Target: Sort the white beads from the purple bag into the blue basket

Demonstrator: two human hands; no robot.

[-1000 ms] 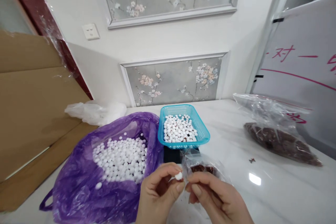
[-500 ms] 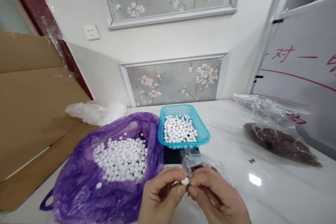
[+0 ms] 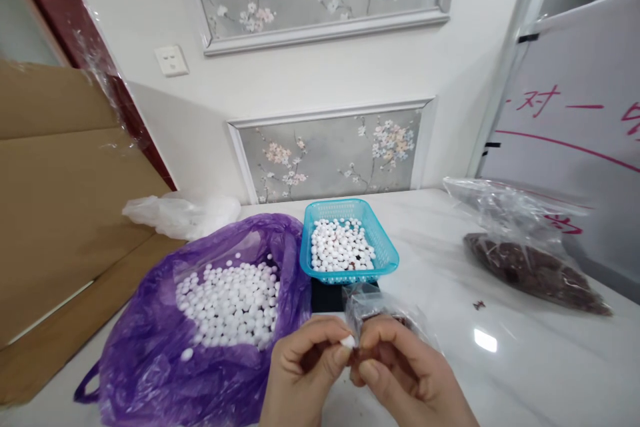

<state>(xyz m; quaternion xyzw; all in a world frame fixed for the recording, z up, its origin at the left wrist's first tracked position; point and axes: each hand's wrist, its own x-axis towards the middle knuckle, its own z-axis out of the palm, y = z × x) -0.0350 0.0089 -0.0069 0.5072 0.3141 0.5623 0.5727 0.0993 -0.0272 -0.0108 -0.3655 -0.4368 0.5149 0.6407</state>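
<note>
Left hand (image 3: 303,365) pinches a round white bead (image 3: 349,341), right hand (image 3: 417,370) curls, grip unclear, with blue plastic basket (image 3: 385,240) near back edge of white table (image 3: 430,243) part-filled.

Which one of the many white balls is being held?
The white ball pinched in the left hand; the other visible ones lie in the turquoise basket, or in or on the purple plastic bag.
</note>
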